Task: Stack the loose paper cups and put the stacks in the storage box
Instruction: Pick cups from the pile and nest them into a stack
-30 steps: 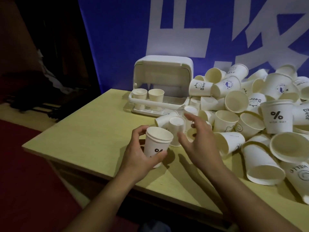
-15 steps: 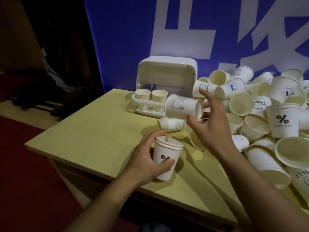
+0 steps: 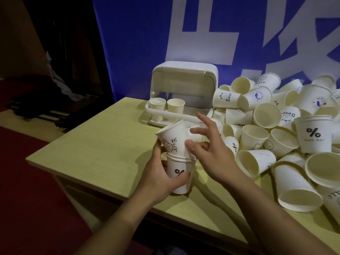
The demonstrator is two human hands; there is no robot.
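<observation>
My left hand (image 3: 158,173) grips a short stack of white paper cups (image 3: 179,173) marked "%", standing on the wooden table (image 3: 95,150). A cup printed "Hi" (image 3: 173,139) sits tilted in the top of that stack. My right hand (image 3: 207,151) touches this cup with thumb and fingertips, the other fingers spread. A big heap of loose white cups (image 3: 276,129) covers the table's right side. The white storage box (image 3: 184,83) stands at the back with its lid up, and two cup stacks (image 3: 175,105) stand in its tray.
A blue banner with white characters (image 3: 202,34) hangs behind the table. The table's left and front edges drop to a dark red floor (image 3: 27,181). Dark clutter (image 3: 46,100) lies on the floor at left.
My right hand carried the "Hi" cup from above the pile down onto the stack in my left hand, where it now sits tilted. The left hand kept its hold.
</observation>
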